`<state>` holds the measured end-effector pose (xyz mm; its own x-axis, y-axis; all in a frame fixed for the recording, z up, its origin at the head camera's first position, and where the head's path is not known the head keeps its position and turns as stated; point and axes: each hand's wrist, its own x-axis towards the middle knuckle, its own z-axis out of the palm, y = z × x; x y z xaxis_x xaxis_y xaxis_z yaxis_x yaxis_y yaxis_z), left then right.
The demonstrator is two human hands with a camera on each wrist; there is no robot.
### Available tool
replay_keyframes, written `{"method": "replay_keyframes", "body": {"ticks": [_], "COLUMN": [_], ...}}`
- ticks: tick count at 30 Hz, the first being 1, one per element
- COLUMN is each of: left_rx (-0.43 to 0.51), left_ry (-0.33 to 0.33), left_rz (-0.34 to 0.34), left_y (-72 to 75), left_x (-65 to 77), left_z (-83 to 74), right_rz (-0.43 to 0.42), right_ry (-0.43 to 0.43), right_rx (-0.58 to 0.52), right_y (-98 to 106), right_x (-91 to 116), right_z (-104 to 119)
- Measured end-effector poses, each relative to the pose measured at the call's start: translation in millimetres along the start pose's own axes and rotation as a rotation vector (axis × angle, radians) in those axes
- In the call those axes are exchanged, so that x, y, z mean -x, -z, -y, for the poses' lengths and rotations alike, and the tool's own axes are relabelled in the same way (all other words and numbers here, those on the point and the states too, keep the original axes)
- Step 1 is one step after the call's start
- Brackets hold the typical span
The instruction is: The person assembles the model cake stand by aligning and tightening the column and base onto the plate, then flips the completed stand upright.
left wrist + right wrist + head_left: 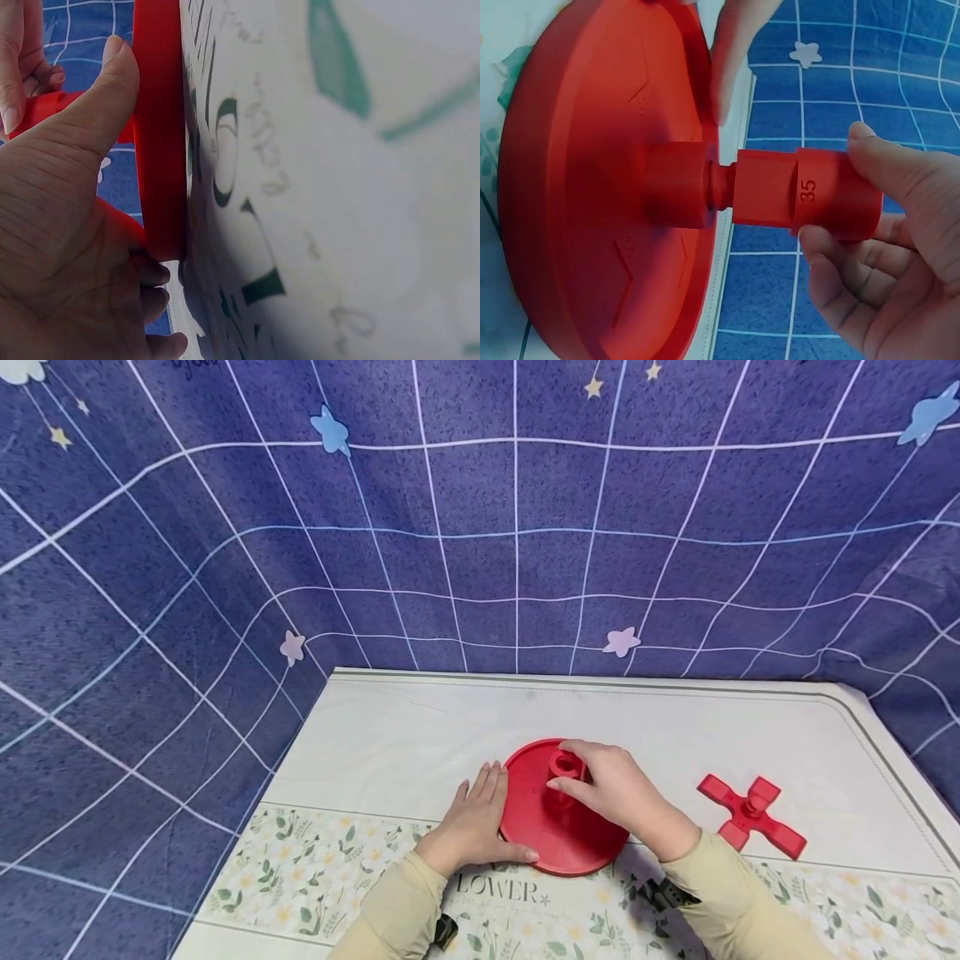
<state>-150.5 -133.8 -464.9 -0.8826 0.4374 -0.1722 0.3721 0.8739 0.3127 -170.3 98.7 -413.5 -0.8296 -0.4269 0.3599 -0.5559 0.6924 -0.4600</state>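
Note:
A round red dish-like disc (532,814) with a raised rim lies on the table. My left hand (476,827) rests along its left edge with straight fingers, the thumb lying over the front rim. From the disc's middle rises a short round post (676,184) with a narrower neck. Over that neck, in line with it, sits a red stepped cylinder (769,187) marked "35", its top end hollow in the head view. Between thumb and fingers, my right hand (618,785) grips this cylinder by its upper part.
To the right on the table lies a red four-armed cross piece (750,810) with a raised hub. The tablecloth (420,710) is white with a flowered band at the front. A blue grid-patterned curtain (480,552) hangs behind the table and on both sides.

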Motion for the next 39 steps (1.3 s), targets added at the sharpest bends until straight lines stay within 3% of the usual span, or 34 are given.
{"method": "replay_keyframes", "body": {"ticks": [7,17,20,26,29,33,39], "left_rx": [0.005,0.029,0.034,0.038,0.041,0.041,0.051], "left_ry": [0.005,0.024,0.02,0.01,0.01,0.009,0.012], "left_rz": [0.004,0.018,0.015,0.008,0.004,0.004,0.011], "left_y": [-1.5,-5.4,-4.6,-1.9,-1.6,-1.4,0.0], "left_x": [0.0,1.8,2.5,2.4,2.0,1.2,0.2], "left_z": [-0.6,-1.1,-1.1,-0.6,-0.3,-0.2,-0.4], "right_rz": [-0.108,-0.148,-0.107,0.012,0.043,0.044,-0.029], "right_ry": [-0.037,-0.071,-0.046,0.01,0.006,-0.022,-0.121], "right_rx": [0.075,0.088,0.002,-0.32,-0.412,-0.483,-0.547], "right_y": [-8,-19,-18,-11,-10,-10,-15], "right_x": [1,4,7,9,9,9,11], "right_z": [1,-5,-7,-14,-20,-24,-23]}}
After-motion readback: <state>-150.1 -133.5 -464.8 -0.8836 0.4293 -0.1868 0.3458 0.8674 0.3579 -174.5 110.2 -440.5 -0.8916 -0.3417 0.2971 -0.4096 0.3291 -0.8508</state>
